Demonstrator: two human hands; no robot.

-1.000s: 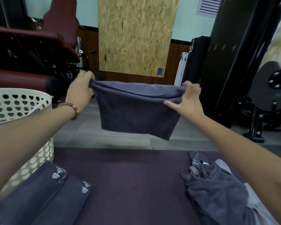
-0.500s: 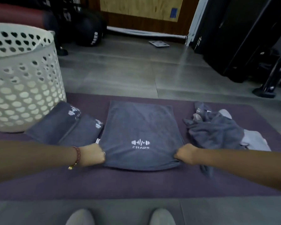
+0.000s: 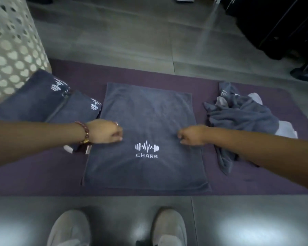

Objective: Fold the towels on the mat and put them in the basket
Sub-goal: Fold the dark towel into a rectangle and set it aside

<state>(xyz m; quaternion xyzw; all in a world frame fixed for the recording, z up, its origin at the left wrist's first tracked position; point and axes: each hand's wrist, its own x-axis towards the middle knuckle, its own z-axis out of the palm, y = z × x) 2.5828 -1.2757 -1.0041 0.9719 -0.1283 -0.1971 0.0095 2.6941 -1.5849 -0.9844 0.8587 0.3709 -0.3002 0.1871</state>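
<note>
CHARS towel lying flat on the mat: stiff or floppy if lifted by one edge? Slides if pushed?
Likely floppy: the towel lies flat on the mat, and the similar pile beside it is crumpled, so a lifted edge should drape. Pushed, it probably bunches rather than slides; both surfaces look matte.

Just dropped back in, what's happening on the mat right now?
A person stands over the purple mat, where a grey CHARS towel lies spread flat. The left hand and right hand rest on it near its middle, one toward each side; pinching or just pressing, I cannot tell. Two folded towels lie at the left beside the white perforated basket, not in it. A crumpled towel pile waits on the right.
</note>
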